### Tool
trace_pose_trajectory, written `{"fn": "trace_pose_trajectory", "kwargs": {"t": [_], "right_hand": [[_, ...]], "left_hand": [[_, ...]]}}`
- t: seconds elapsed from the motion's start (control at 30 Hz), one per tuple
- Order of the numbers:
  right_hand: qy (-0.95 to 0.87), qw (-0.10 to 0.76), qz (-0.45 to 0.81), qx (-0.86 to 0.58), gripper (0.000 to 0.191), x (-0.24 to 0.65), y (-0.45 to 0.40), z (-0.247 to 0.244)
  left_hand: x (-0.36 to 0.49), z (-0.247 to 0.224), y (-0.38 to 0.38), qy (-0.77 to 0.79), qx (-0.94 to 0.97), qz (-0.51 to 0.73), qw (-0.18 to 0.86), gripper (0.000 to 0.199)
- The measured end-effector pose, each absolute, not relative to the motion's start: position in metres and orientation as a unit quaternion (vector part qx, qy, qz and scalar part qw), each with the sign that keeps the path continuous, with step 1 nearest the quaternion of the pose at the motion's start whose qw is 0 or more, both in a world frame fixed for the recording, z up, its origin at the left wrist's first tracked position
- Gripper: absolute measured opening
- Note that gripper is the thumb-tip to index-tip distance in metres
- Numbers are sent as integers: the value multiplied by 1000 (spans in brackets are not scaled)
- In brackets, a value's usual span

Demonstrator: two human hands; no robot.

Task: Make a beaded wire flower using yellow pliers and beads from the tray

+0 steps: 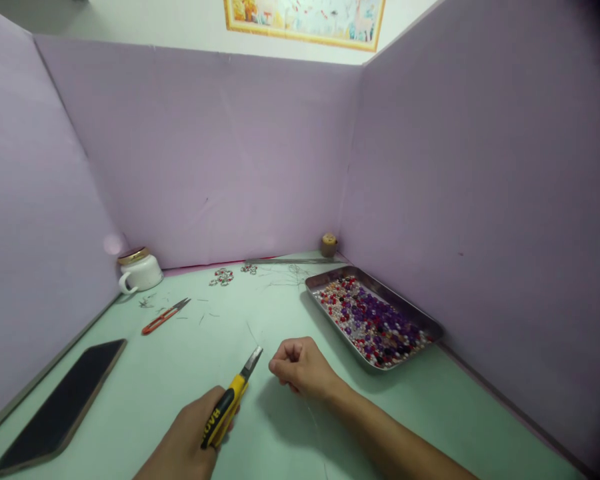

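Observation:
My left hand [190, 427] is wrapped round the yellow-and-black handles of a pair of pliers [233, 403]. Their metal jaws point up and away, and a thin wire [251, 333] shows just beyond the tip. To the right of the jaws, apart from them, my right hand [303, 368] is closed in a pinch. A fine strand of wire trails down from under it toward the near edge; what lies between the fingertips is too small to see clearly.
A metal tray [325, 312] of mixed beads stands at right. Red-handled thread snips [165, 317], wire scraps, a dark phone-like slab [60, 407] and a white lidded cup [143, 272] are at left. Beaded pieces [223, 277] and a small spool [329, 245] lie near the back panel.

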State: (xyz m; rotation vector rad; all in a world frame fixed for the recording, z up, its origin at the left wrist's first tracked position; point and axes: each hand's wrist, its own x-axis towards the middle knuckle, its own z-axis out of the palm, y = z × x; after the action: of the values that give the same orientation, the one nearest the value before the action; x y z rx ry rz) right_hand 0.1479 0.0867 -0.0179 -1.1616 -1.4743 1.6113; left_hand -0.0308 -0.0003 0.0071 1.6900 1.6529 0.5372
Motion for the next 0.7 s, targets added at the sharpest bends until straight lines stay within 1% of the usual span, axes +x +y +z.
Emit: {"fn": "trace_pose_trajectory", "kwargs": {"t": [0.13, 0.23, 0.37, 0.5, 0.57, 0.7], "right_hand": [[-550, 341, 643, -409, 13, 148, 87, -18], [-536, 357, 653, -398, 18, 147, 88, -18], [-497, 351, 685, -400, 20, 148, 88, -18], [-449, 329, 738, -381, 23, 151, 89, -16], [-431, 325, 756, -369, 23, 152, 90, -16], [-419, 322, 769, -359, 23, 152, 91, -17]], "left_hand": [[-31, 1, -1, 621, 671, 209, 347, 26], [-31, -4, -2, 610, 671, 203, 368, 28], [-34, 0, -3, 632, 624, 240, 393, 37], [-44, 4, 3, 598, 588, 279, 468, 40], [-49, -1, 7, 573, 574, 310, 497, 46], [-54, -15, 13, 557, 562, 328, 517, 56]]}}
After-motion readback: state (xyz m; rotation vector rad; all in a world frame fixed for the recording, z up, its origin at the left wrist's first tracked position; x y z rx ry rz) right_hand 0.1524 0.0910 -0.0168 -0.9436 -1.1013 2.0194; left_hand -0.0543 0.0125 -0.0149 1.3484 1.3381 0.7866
